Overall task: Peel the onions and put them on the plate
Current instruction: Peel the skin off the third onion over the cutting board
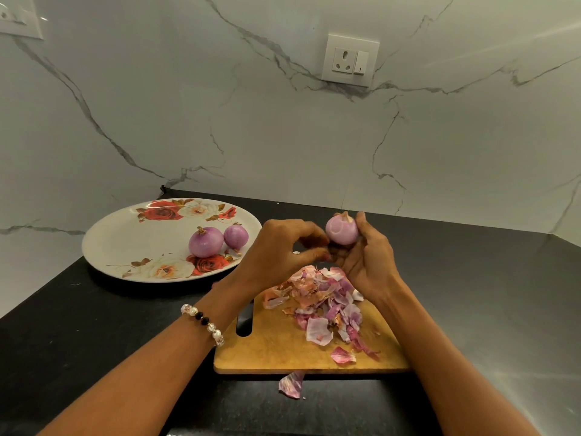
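R hand (361, 259) cupped round peeled onion (342, 229), held above board's 12 o'clock edge | L hand (283, 250) fingers curled, tips pinching at onion's 7 o'clock | peel pile (327, 303) on cutting board (270, 347) | plate (125, 243) at 9 o'clock, two peeled onions (206, 242) on it, touching
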Available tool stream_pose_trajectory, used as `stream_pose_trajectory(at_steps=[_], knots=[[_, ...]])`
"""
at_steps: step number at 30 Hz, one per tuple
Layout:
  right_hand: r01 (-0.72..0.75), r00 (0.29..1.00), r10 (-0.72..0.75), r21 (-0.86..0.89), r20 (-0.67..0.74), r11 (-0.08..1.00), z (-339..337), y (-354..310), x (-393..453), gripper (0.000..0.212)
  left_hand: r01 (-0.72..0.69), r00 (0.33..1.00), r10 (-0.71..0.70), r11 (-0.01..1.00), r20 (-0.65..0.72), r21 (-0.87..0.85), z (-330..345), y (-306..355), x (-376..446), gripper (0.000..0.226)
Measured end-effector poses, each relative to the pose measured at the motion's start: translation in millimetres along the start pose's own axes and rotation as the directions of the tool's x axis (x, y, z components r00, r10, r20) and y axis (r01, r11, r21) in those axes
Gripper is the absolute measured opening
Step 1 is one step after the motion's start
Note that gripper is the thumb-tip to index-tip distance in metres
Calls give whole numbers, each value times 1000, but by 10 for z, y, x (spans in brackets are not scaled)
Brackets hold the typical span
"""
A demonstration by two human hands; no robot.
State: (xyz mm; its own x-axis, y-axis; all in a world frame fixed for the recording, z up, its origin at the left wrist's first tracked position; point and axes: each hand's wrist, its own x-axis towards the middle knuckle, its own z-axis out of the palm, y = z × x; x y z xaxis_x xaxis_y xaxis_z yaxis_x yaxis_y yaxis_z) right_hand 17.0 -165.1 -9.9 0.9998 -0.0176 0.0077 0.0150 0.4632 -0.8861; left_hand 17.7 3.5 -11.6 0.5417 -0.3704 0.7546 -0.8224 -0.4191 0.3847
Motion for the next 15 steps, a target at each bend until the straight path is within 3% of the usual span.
stream_pose_trajectory(at_steps=[10,15], knots=[[112,981,-94,-94,171,989,99,34,-27,37,223,927,-228,973,-299,-54,59,84,3,21],[136,973,-117,-84,199,987,105,52,-26,59,330,881,-340,940,-330,-89,54,86,1,17]])
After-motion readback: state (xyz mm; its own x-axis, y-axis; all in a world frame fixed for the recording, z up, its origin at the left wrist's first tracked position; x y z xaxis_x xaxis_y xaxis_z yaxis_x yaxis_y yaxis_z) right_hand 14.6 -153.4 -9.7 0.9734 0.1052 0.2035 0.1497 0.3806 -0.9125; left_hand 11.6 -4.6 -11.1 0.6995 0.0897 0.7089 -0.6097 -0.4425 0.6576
